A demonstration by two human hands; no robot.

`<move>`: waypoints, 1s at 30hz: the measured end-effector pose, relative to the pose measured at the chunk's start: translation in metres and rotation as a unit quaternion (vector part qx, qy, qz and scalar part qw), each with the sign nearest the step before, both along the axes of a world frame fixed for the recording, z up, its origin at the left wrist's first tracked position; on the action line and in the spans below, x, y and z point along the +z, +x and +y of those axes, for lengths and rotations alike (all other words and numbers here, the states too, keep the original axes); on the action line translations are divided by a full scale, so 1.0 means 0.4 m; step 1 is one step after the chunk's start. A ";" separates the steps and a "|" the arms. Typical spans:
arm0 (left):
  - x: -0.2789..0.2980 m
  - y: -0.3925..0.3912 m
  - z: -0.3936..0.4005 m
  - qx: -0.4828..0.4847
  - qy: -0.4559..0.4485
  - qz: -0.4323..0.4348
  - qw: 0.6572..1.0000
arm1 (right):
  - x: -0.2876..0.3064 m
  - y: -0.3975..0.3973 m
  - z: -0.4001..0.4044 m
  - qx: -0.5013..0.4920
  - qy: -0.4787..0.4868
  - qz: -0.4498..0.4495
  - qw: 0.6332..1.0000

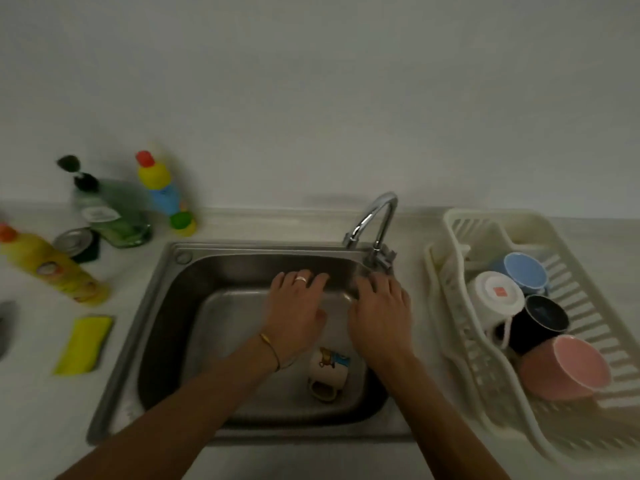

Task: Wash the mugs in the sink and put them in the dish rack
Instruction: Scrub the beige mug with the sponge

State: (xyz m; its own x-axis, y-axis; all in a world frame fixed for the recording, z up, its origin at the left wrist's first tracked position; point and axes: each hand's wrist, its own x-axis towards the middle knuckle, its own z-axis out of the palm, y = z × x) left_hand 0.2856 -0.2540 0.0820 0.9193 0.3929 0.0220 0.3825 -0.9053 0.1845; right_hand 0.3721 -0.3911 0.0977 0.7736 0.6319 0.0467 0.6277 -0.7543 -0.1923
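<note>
We see both hands over the sink (pixel 162 306) basin: the left hand (pixel 294 313) and right hand (pixel 379 318) lie side by side with a narrow gap between them, fingers spread flat. The tap (pixel 375 220) arches just above the right hand at the sink's back right corner, crowding that side. Below the hands, toward the frame's centre bottom, a patterned mug (pixel 327 374) lies on the basin floor; the basin's left half is bare steel. At the right of the frame, four mugs fill the near part of the dish rack (pixel 460 223), while its far end is free. Bottles (pixel 114 209) crowd the upper left counter.
</note>
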 end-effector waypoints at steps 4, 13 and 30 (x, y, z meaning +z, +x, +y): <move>0.006 -0.141 0.136 0.059 0.008 -0.008 0.998 | -0.012 -0.115 0.153 0.052 0.008 0.002 0.999; -0.030 -0.428 0.415 0.162 0.001 0.026 0.986 | -0.037 -0.335 0.469 0.134 -0.008 0.027 0.991; -0.223 -0.685 0.622 0.385 -0.140 0.086 0.908 | -0.134 -0.557 0.699 0.070 0.101 0.391 0.912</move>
State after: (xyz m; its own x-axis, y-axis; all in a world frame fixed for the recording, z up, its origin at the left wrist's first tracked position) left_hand 0.0116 -0.0054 -0.0073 0.3497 0.8892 -0.2948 0.9273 -0.2839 0.2439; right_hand 0.1492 -0.1116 0.0439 0.5324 0.7664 -0.3593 0.3259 -0.5774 -0.7486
